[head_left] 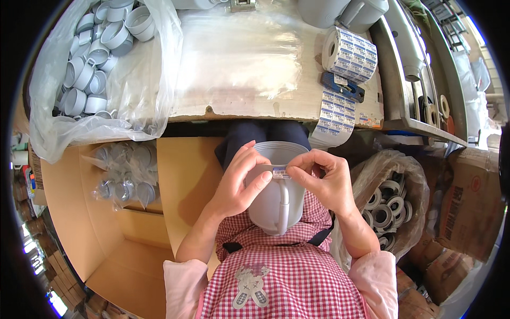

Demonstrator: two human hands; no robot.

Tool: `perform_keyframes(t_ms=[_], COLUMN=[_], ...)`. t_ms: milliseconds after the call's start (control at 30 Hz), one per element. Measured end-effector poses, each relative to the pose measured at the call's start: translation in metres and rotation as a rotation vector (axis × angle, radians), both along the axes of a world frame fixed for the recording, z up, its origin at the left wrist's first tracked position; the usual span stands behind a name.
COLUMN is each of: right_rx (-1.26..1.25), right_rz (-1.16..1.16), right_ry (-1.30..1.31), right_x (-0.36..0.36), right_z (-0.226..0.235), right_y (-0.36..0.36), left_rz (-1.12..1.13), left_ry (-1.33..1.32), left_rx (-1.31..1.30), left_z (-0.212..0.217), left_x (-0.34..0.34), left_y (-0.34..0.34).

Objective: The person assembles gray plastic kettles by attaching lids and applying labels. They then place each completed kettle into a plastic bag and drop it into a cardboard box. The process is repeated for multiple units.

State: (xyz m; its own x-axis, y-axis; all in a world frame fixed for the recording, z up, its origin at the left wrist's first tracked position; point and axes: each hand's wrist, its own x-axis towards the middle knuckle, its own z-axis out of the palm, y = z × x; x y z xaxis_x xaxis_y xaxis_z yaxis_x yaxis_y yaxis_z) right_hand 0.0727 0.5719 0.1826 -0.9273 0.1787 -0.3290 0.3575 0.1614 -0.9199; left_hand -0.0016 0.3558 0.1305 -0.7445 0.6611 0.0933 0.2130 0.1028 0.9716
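A grey plastic jug [261, 207] rests upright in my lap, its long handle [284, 204] turned toward me. Just above the handle, at the rim, a small white-and-blue label [279, 171] lies against the jug. My left hand [240, 181] is closed over the rim's left side, fingers at the edge and thumb tip beside the label. With thumb and forefinger pinched together, my right hand [323, 178] is at the label's right end. Those fingertips partly cover the label's edge, so how much of it sticks is hidden.
On the table [234, 101] are a label roll [356, 53] with its strip hanging over the edge, a blue cutter [342, 86] and a bag of grey cups [98, 64]. An open carton [106, 212] stands left; a bag of grey rings [390, 204] sits right.
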Motion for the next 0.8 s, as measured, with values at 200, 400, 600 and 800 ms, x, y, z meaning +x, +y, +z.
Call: perform_keyframes(t_ms=[200, 400, 600, 800], right_rx=[-0.004, 0.243, 0.547, -0.258], right_rz=[-0.030, 0.078, 0.043, -0.110], right_ry=[0.045, 0.208, 0.598, 0.224], right_x=[0.003, 0.002, -0.015, 0.006], right_z=[-0.004, -0.007, -0.022, -0.065], right_y=[-0.002, -0.001, 0.013, 0.031], left_rz=[0.051, 0.077, -0.010, 0.179], left_ry=[0.087, 0.035, 0.031, 0.295], left_rx=[-0.003, -0.057, -0.005, -0.079], left_z=[-0.004, -0.008, -0.001, 0.027], left_x=[0.002, 0.003, -0.001, 0.036], left_y=[0.006, 0.005, 0.004, -0.010])
